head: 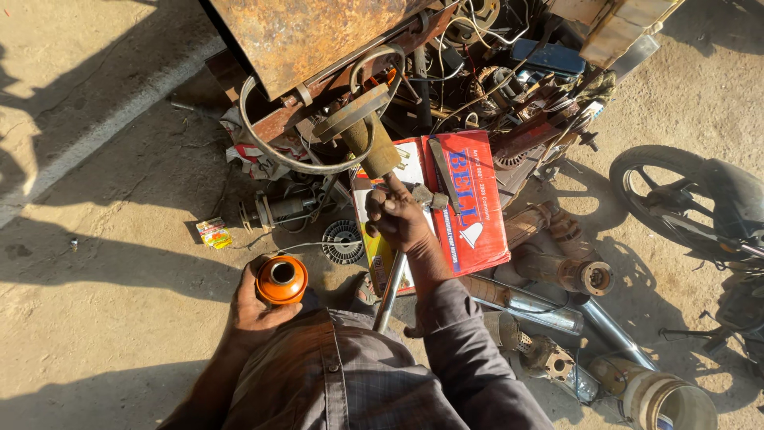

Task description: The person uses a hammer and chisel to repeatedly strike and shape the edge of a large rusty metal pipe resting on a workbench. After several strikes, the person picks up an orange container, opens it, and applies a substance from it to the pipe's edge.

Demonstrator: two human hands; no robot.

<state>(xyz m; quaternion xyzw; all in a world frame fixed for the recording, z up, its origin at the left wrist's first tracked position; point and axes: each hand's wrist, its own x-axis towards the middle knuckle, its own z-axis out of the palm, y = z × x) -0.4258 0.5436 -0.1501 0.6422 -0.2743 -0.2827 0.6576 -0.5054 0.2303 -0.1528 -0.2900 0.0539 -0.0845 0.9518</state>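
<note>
One orange cap [281, 279], gripped from below by the left hand [255, 306], sits left of the red box [469, 199]. Right hand [398, 216] clenched on one long-handled hammer [374, 147], just left of the box. One motorcycle wheel [660, 191] to the box's right, scrap behind it. Open sandy ground [103, 239] left of the box.

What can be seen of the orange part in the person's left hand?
The orange part is a small rounded, dome-like piece with a glossy orange shell that looks like painted metal. A round opening at its centre has a pale metallic rim and faces up toward the camera. It sits upright, low and left of the middle, over sandy ground. The left hand cups it from below and behind; nothing else touches it.
</note>
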